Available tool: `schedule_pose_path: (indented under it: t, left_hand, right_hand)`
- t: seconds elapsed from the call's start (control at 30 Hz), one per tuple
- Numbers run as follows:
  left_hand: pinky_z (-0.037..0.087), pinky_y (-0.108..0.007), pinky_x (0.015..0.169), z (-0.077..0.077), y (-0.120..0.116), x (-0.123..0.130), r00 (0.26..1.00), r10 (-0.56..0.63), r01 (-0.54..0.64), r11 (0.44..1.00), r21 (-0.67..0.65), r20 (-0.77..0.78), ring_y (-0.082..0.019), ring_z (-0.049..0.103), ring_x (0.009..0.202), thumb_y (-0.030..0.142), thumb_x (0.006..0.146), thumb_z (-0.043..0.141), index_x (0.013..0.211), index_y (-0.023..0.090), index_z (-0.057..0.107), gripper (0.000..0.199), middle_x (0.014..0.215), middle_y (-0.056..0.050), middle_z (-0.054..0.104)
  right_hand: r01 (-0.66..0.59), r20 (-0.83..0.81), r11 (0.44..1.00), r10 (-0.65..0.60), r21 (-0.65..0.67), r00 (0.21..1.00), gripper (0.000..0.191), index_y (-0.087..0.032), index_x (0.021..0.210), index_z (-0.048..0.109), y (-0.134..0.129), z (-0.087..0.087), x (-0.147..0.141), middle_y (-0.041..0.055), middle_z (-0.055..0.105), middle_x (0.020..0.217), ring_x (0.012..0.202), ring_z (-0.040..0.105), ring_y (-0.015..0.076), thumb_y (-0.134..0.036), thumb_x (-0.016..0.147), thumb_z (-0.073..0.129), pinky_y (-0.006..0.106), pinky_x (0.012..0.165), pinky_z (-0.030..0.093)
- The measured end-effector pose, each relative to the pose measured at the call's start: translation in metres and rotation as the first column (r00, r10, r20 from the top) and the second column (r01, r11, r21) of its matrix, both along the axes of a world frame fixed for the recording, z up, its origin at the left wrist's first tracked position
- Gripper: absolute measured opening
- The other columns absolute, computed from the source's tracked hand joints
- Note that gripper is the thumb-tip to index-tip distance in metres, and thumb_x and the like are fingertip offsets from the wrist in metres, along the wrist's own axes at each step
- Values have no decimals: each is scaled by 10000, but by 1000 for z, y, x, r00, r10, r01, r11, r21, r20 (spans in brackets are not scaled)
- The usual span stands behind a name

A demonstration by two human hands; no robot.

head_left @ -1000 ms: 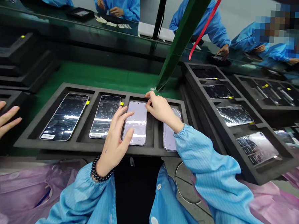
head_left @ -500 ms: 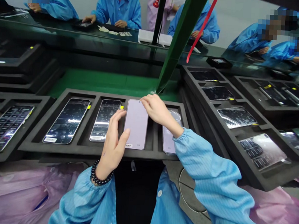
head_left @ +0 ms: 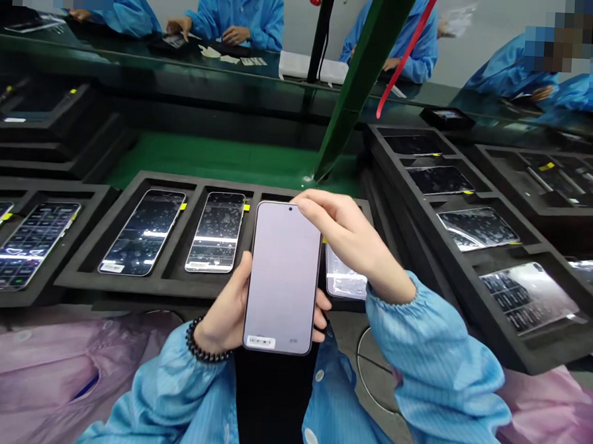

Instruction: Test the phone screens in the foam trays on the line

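Note:
A smartphone point(head_left: 282, 274) with a plain pale lilac front and a small label at its lower left is held up in front of me. My left hand point(head_left: 237, 302) wraps round its lower part, thumb on the left edge and fingertips showing past the right edge. At the top right corner, my right hand point(head_left: 340, 231) grips the phone with bent fingers, their tips partly hidden. Behind it lies a black foam tray point(head_left: 161, 284) with several compartments. Two dark-screened phones point(head_left: 141, 232) point(head_left: 216, 231) lie in its left compartments; another phone point(head_left: 346, 277) lies at the right, partly covered by my right hand.
Another foam tray with phones point(head_left: 521, 297) stands at the right, and one more phone point(head_left: 31, 244) lies in a tray at the left. A green post point(head_left: 349, 112) rises behind my tray. Across the bench, several people in blue coats point(head_left: 238, 13) sit working.
The lilac-fronted phone has come up out of the tray and nearer to me. My left hand has moved from beside it to around its lower part; my right hand stays at its top corner.

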State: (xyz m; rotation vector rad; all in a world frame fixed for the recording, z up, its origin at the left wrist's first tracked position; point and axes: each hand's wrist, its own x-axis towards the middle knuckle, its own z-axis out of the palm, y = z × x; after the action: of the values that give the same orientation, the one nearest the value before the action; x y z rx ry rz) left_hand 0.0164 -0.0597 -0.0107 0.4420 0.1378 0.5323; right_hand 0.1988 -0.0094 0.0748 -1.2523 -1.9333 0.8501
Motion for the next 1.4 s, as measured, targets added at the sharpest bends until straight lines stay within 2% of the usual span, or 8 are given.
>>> schedule_pose_path:
  t: [0.17, 0.37, 0.5, 0.63, 0.87, 1.03, 1.23, 1.4]
  left_hand:
    - [561, -374, 983, -10, -28, 2, 996, 90, -89, 991, -100, 5, -241, 705, 1030, 725, 943, 313, 1286, 118, 652, 775, 1178, -130, 714]
    - [572, -330, 907, -15, -38, 1, 996, 85, -89, 987, -131, -31, -222, 705, 963, 754, 912, 372, 1274, 115, 662, 789, 1139, -124, 724]
    - [551, -321, 925, -24, -47, 0, 997, 59, -68, 978, -199, -50, -232, 720, 957, 740, 905, 428, 1227, 115, 691, 751, 1068, -120, 757]
    - [430, -379, 1135, -29, -54, 0, 990, 107, -128, 954, -272, -93, -291, 632, 1246, 678, 915, 483, 1291, 148, 658, 672, 1219, -113, 727]
    - [329, -444, 1228, -21, -50, 1, 991, 35, -71, 953, -294, -126, -332, 533, 1369, 719, 864, 543, 1301, 130, 651, 741, 1257, -134, 708]
    - [338, -450, 1225, -21, -49, 3, 995, 12, -40, 958, -284, -100, -340, 515, 1384, 742, 834, 569, 1309, 145, 648, 767, 1262, -123, 708]
    - [324, -460, 1234, -29, -55, -1, 983, 98, -141, 944, -299, -153, -339, 513, 1385, 705, 853, 569, 1308, 149, 647, 722, 1238, -115, 720]
    - [331, -467, 1228, -23, -53, -5, 989, 35, -75, 958, -277, -147, -348, 519, 1377, 726, 869, 522, 1245, 123, 686, 729, 1254, -142, 707]
  right_hand:
    - [334, 28, 934, -340, 130, 940, 251, -237, 1123, 650, -51, -22, 10, -26, 686, 809, 669, 598, 124, -389, 1030, 474, 259, 645, 429]
    - [312, 175, 849, -416, 426, 892, 300, -210, 704, 512, -81, -48, 2, -40, 525, 607, 551, 471, 97, -235, 1001, 548, 261, 577, 375]
    - [40, 156, 759, -185, 650, 970, 269, -190, 738, 527, -88, -54, -6, -28, 520, 578, 529, 435, 105, -184, 1006, 532, 279, 521, 344]
    - [-71, 52, 696, 49, 715, 997, 324, -171, 729, 558, -98, -54, -11, -8, 519, 567, 499, 436, 113, -248, 1033, 478, 296, 459, 297]
    - [8, -68, 649, 68, 760, 995, 454, -190, 609, 543, -101, -62, -17, -25, 499, 548, 449, 391, 89, -310, 1041, 476, 283, 470, 293]
    - [40, -102, 671, 54, 741, 993, 457, -190, 615, 548, -101, -62, -18, -33, 480, 512, 442, 396, 98, -311, 1046, 458, 288, 450, 294]
    - [42, -112, 694, 55, 719, 992, 421, -184, 657, 525, -101, -59, -19, -44, 471, 495, 413, 408, 91, -305, 1055, 456, 301, 414, 236]
    - [47, -122, 702, 57, 711, 991, 414, -176, 668, 538, -102, -61, -21, -42, 486, 494, 413, 449, 93, -304, 1054, 464, 301, 399, 262]
